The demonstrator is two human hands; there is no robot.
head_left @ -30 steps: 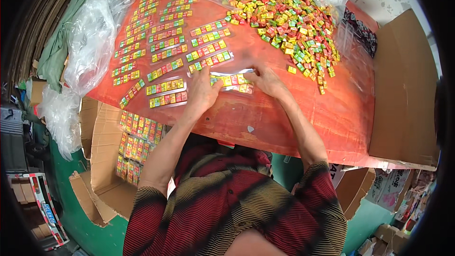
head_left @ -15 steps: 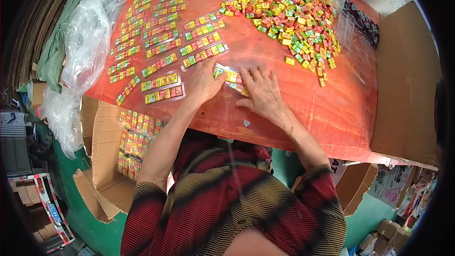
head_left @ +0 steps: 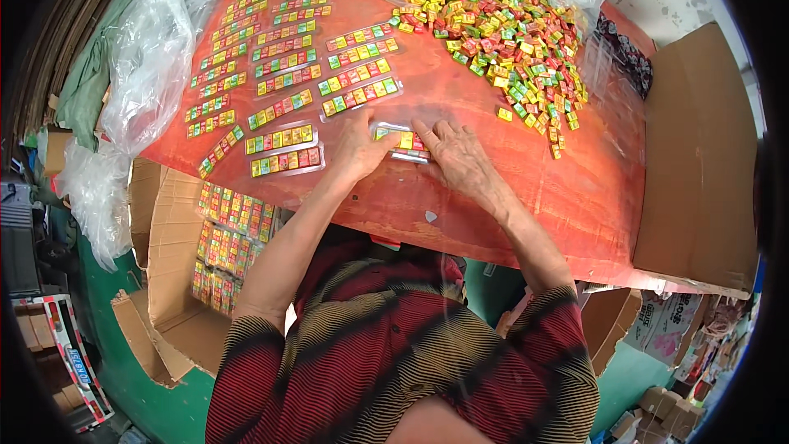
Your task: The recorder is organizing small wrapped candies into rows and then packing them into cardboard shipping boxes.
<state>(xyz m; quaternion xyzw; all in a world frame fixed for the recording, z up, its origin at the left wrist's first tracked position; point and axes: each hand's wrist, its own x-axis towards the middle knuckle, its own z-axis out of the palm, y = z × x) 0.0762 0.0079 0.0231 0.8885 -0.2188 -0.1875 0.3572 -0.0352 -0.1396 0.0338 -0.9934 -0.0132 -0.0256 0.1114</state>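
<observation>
Between my hands, near the table's front edge, lies a clear plastic tray (head_left: 408, 141) with a row of small yellow, red and green boxes in it. My left hand (head_left: 360, 150) is closed on the tray's left end, its thumb against the row. My right hand (head_left: 459, 156) grips the right end with bent fingers, which hide part of the boxes. Just beyond my left hand rests a filled tray (head_left: 359, 96) of the same kind. Two more filled trays (head_left: 285, 163) lie together to the left.
Many filled trays stand in columns over the left of the red table (head_left: 526, 205). A large heap of loose small boxes (head_left: 509, 33) covers the back right. Below the left edge, an open carton (head_left: 177, 226) holds packed trays. Cardboard (head_left: 699, 156) stands upright on the right.
The tray between my hands has turned from slanting to nearly level, and its front edge now shows as a shiny strip. My right hand's fingers have drawn in and bent around its end.
</observation>
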